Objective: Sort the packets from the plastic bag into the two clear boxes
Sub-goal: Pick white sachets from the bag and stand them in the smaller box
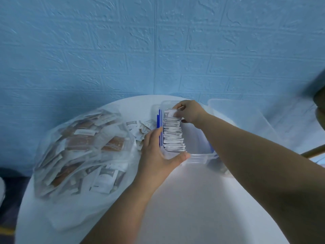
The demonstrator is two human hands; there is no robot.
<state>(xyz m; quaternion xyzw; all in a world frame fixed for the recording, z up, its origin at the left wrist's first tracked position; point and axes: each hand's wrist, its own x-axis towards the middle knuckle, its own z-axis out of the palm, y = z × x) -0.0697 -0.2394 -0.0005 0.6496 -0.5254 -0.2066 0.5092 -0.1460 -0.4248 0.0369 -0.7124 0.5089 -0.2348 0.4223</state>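
A clear box (pixel 198 156) with blue latches stands at the middle of the round white table (pixel 202 208). Inside it, along its left wall, runs a row of white packets (pixel 173 132) standing on edge. My left hand (pixel 158 155) grips the box's near left corner, thumb on the front rim. My right hand (pixel 189 112) reaches over the far end of the row and pinches a white packet (pixel 171 113) there. A clear plastic bag (pixel 79 150) full of white and brown packets lies to the left.
A second clear box or lid (pixel 246 120) sits at the right, behind my right forearm. Several loose packets (pixel 140 128) lie between the bag and the box. A blue textured wall rises close behind the table. A wooden rail (pixel 314 150) shows at the right edge.
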